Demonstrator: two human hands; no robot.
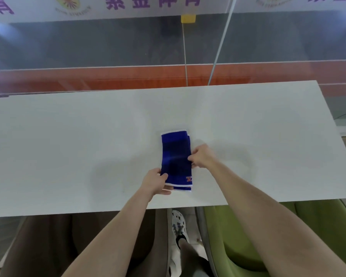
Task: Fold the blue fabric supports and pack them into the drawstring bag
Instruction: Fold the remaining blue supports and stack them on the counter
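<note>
The blue fabric supports (176, 156) lie stacked lengthwise near the middle of the white table (68, 140), closer to its near edge than its far one. They have white-trimmed ends, and a lower layer shows along the right side and below the near hem, so it looks like two pieces, though the blur makes that hard to confirm. Orange lettering sits at the near right corner.

The left hand (155, 181) grips the near left corner, thumb on top and fingers curled beneath the hem. The right hand (201, 156) pinches the right edge about midway along, fingers curled tight on the fabric.

Bare tabletop spreads wide to both sides and beyond the fabric's far end. The table's right edge angles away. Past the near edge are a green seat (238, 236) and a white shoe (179, 226).
</note>
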